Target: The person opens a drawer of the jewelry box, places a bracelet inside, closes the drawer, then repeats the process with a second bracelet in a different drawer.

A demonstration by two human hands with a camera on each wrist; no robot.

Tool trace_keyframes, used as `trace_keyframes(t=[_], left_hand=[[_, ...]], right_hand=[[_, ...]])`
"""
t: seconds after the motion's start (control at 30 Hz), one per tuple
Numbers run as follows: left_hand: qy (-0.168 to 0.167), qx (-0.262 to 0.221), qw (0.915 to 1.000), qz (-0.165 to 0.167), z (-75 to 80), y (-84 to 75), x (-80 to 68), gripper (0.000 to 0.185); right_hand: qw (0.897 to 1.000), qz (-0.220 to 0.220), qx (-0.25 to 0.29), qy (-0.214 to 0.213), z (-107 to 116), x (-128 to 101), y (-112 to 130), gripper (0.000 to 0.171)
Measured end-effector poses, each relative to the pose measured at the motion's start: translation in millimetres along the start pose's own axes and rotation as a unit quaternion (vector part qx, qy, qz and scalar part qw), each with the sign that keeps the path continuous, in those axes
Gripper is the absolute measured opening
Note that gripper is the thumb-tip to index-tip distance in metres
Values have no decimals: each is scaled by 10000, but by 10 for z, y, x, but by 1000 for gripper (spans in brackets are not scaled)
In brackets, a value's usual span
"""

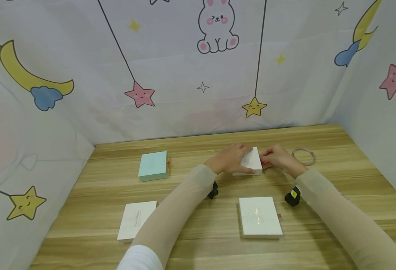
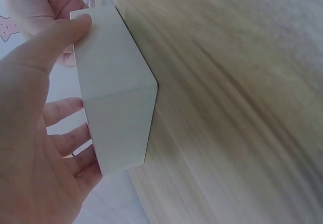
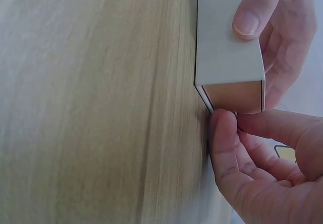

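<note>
A white box [image 1: 253,161] lies on the wooden table toward the back, with faint lettering on its lid. My left hand [image 1: 230,159] grips it from the left, thumb along its near side and the other fingers over the top. At the box's right end is my right hand [image 1: 279,159]. In the right wrist view, that end shows a brown panel [image 3: 234,97] set inside the white sleeve. Thumb and forefinger pinch a small ribbon tab [image 3: 239,130] there, mostly hidden by the fingers.
A pale blue box [image 1: 153,165] lies back left, a white box [image 1: 136,220] front left, partly behind the left sleeve. Another white box [image 1: 260,217] with a small side tab lies in front. A greyish ring [image 1: 304,156] lies right of the right hand. A printed curtain [image 1: 184,75] stands behind.
</note>
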State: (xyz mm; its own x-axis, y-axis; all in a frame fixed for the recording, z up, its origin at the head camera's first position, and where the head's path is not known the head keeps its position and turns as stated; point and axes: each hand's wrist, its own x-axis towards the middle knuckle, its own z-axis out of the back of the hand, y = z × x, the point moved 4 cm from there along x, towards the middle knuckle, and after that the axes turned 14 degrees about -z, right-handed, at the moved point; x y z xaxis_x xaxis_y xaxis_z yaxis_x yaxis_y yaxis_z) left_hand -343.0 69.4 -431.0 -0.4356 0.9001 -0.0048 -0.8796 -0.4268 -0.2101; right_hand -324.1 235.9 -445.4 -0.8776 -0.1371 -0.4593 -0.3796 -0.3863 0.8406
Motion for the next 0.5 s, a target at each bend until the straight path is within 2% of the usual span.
trace_keyframes(t=[0.5], left_hand=[[89, 232, 9997, -54, 35, -19, -5, 90]], right_hand=[[9999, 100, -53, 10, -3, -19, 25, 18]])
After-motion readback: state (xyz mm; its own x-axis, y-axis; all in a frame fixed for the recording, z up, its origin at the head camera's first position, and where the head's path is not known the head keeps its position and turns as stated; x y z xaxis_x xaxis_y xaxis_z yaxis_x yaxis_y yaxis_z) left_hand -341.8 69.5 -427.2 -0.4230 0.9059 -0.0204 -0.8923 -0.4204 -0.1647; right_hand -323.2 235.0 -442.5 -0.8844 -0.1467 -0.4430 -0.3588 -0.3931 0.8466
